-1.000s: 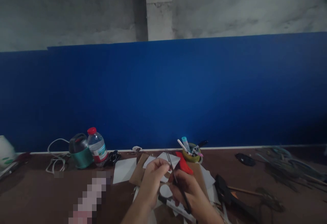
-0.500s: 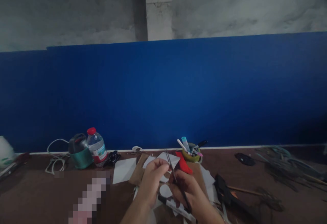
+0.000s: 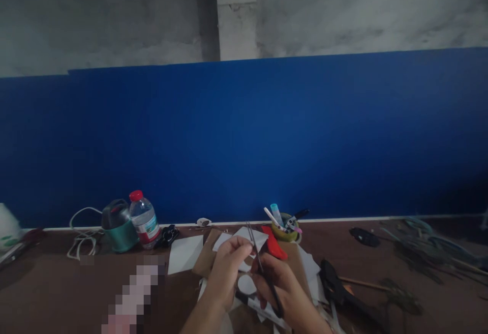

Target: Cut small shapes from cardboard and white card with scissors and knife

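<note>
My right hand is closed round a pair of scissors, whose thin blades point up and away past my left fingertips. Thumb and forefinger of my left hand are pinched together right beside the blades; whatever they hold is too small or hidden to make out. Beneath both hands lie white paper pieces, a round white disc and a white marker with a black end. Brown cardboard shows under the papers. Just beyond the hands is a red piece.
A green cup of pens stands behind. To the left are a red-capped bottle, a teal container, a white cable and a white sheet. A black glue gun lies right; a blue panel rises behind the table.
Both hands stay almost in place. The scissors' handle loop has shifted slightly in my right hand, and the view has drifted a little.
</note>
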`<state>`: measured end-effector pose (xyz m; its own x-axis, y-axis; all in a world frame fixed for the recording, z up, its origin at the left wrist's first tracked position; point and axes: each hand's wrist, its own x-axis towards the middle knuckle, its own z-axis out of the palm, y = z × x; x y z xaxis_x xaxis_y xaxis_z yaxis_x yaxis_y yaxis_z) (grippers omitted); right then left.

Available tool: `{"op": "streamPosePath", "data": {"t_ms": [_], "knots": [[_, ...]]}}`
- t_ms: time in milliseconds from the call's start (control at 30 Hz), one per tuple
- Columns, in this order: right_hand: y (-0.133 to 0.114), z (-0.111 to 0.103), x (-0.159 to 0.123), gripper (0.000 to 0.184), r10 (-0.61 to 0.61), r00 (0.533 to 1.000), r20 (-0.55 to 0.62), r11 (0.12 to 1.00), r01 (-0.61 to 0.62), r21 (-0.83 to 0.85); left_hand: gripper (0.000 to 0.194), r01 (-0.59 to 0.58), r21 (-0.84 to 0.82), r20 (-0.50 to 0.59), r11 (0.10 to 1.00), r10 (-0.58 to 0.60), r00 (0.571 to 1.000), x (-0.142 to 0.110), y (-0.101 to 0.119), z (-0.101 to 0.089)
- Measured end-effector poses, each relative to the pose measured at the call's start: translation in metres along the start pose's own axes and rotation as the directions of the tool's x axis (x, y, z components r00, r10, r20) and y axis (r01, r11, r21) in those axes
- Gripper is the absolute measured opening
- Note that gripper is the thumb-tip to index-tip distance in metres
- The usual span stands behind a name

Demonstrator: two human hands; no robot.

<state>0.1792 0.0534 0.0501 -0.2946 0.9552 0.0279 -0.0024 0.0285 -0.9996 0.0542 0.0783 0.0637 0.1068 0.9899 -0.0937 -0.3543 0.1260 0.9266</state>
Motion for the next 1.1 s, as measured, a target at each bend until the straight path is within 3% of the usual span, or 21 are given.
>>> {"op": "streamPosePath", "data": {"t_ms": [433, 833, 1100], "knots": [[0.000, -0.007, 0.001, 0.024, 0.038, 0.999, 0.036, 0.997, -0.035, -0.075, 0.006, -0.047, 0.090, 0.087, 0.995, 0.039, 0.995, 0.006, 0.005, -0.011], [0.003, -0.013, 0.002, 0.012, 0.075, 0.993, 0.088, 0.994, -0.067, -0.090, 0.006, -0.072, 0.148, 0.179, 0.986, 0.045, 0.983, 0.009, 0.009, -0.019], [0.002, -0.020, -0.001, 0.010, 0.129, 0.982, 0.139, 0.988, -0.114, -0.109, 0.007, 0.010, 0.167, 0.197, 0.986, -0.043, 0.979, 0.009, 0.012, -0.026]]}}
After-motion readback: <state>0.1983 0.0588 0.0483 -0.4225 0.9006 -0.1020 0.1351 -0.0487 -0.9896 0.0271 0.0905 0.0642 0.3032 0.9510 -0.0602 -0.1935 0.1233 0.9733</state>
